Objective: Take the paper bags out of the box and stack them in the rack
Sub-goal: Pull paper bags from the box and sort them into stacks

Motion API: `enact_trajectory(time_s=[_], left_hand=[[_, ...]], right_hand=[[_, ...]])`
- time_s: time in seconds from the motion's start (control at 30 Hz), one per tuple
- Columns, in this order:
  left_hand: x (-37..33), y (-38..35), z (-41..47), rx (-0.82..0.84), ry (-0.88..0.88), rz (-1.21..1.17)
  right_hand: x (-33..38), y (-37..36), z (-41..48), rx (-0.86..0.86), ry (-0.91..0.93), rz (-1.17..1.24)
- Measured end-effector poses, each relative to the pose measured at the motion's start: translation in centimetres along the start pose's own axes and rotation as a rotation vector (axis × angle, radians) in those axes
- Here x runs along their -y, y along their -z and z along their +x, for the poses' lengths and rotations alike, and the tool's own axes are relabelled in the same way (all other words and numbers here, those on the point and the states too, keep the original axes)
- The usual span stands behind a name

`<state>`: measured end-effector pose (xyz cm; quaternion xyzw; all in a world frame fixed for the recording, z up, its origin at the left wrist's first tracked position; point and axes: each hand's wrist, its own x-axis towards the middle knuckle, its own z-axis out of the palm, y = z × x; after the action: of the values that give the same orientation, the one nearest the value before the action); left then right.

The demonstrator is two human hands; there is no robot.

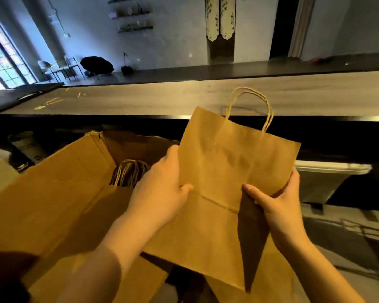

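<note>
The long counter (140,99) runs across the view. Below it, on the left, sits 1 open cardboard box (53,193), its flaps folded outward. 1 flat paper bag (228,171) is held clear of the box, in the air to its right and in front of the counter edge, with its folded base toward the person.

The step in hand looks like the carry: the bag is out of the box and not yet in any rack. The left hand (162,189) grips the bag's left edge, thumb on the front face and fingers behind. The right hand (278,202) grips the right edge the same way, thumb pressed near the base fold. So 2 hands are on 1 bag.

At the lower right some dark wire shapes (363,235) may be the rack, but they are too blurred to be sure. The next move probably calls for swinging the bag that way, kept flat so it lies square on a stack.

The bag's 2 twisted handles (249,99) stand up at the top. Inside the box shows 1 bunch of similar handles (129,171), too tightly packed to count the bags left.
</note>
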<state>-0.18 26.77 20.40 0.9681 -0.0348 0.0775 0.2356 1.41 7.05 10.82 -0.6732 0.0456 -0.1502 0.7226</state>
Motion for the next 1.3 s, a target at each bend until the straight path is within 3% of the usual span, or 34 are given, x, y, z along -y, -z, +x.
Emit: enact_trajectory(time_s=[0.27, 0.6, 0.8, 0.97, 1.1, 1.3], left_hand=[[-0.7, -8.9, -2.5, 0.262, 0.024, 0.136], [2.7, -16.4, -5.4, 0.694, 0.303, 0.196], [3.5, -17.4, -6.2, 0.808, 0.409, 0.202], [2.6, -16.2, -6.1, 0.781, 0.292, 0.148], [0.3, -12.9, -4.5, 0.591, 0.045, 0.089], [-2.8, -5.0, -1.2, 0.327, -0.133, 0.037]], right_hand=[[-5.3, 5.0, -3.4, -0.181, -0.074, -0.149], [-11.0, 7.4, -7.0, -0.043, -0.155, -0.441], [-13.5, 7.6, -7.8, 0.04, -0.188, -0.621], [-12.5, 7.1, -7.2, 0.057, -0.135, -0.799], [-9.4, 5.7, -5.5, 0.154, -0.011, -0.755], [-0.7, 0.5, -2.3, 0.259, 0.297, -0.666]])
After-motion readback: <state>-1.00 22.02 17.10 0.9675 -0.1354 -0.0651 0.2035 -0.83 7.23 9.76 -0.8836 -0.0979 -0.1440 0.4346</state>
